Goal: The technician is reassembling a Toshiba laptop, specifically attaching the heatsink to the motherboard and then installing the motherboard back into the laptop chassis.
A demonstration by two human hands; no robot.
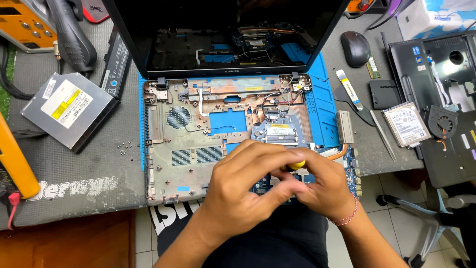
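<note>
An opened laptop base [168, 164] with its keyboard deck removed lies on a blue mat [322, 114], screen [223, 30] tilted up behind. A blue motherboard [280, 133] shows in the right half. My left hand [243, 188] and my right hand [322, 186] meet over the board's front right corner. Between them a yellow-handled screwdriver [297, 165] peeks out; both hands close around it. Its tip is hidden under my fingers.
An optical drive [67, 109] and a battery [116, 62] lie left, with loose screws [126, 145] near the mat. On the right are a mouse [355, 48], pry tools [354, 97], a hard drive [406, 124], a fan [443, 121] and another laptop shell [446, 64].
</note>
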